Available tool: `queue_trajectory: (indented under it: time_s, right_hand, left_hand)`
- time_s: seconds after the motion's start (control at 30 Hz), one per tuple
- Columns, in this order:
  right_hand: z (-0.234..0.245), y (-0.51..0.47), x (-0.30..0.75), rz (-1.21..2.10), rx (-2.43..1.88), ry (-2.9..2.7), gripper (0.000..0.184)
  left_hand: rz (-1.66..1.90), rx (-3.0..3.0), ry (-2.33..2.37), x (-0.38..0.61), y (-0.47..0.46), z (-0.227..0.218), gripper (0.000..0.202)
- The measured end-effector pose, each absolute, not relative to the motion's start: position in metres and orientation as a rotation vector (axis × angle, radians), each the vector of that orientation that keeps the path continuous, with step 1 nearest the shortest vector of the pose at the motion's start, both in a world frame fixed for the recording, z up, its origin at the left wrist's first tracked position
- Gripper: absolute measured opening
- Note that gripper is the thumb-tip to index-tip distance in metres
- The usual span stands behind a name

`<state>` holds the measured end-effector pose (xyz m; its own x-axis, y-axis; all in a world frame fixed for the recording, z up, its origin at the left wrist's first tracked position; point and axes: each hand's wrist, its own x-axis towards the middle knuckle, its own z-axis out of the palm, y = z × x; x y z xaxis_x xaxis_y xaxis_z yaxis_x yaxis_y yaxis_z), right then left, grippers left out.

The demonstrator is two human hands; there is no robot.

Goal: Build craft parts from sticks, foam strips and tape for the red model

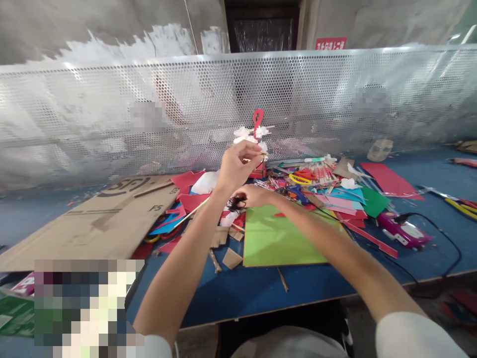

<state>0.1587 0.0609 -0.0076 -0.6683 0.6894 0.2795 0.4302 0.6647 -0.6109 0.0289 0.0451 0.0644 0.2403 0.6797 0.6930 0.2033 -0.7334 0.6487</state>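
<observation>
Both hands (242,181) hold flower ornament (253,135).

Small craft piece of white paper blossoms on a thin stick with a red loop-shaped paper top (255,133): held upright, raised above the table. Small dark tangled tuft, thread-like (236,202): low, just above the paper scraps, detail unclear.

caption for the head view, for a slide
Left hand lifts a white-flowered craft stem while the right hand rests by a green sheet.
</observation>
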Motion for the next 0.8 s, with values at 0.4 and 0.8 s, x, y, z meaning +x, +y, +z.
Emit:
queue_trajectory:
  time_s: [0.4,0.8]
  right_hand:
    - [0.012,0.012,0.379,0.818,-1.221,-2.034,0.036]
    - [0.012,0.061,0.442,0.538,-1.693,-2.167,0.017]
  left_hand:
    - [1.803,2.121,0.932,0.024,0.036,0.081,0.011]
    - [1.995,2.068,0.909,0.017,0.033,0.09,0.012]
